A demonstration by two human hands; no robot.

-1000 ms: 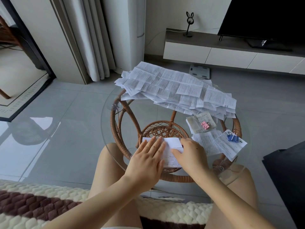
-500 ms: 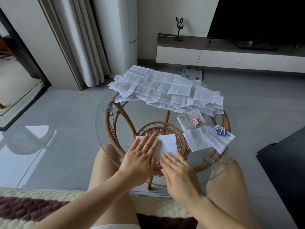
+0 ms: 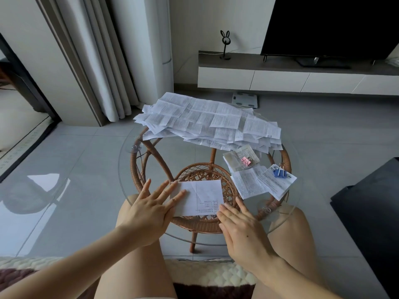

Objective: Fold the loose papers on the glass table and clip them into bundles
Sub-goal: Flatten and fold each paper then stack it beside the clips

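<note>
the folded paper (image 3: 199,196) lies flat on the near part of the glass tabletop (image 3: 127,169), with its long axis running left to right and a crease down its middle. it sits between the two hands. the left hand (image 3: 151,210) is the nearer. its palm is down and its fingers are straight and spread, the tips lying over the sheet's left edge and pressing it flat. the right hand (image 3: 244,227) lies palm down just beside the near right corner, fingers straight and together, so the sheet lies ahead of them and slightly left. neither hand grips anything. to the right lie two bundles, one with a pink clip (image 3: 246,161) and one with a blue clip (image 3: 279,173). the loose papers (image 3: 211,124) are heaped at the far side.
</note>
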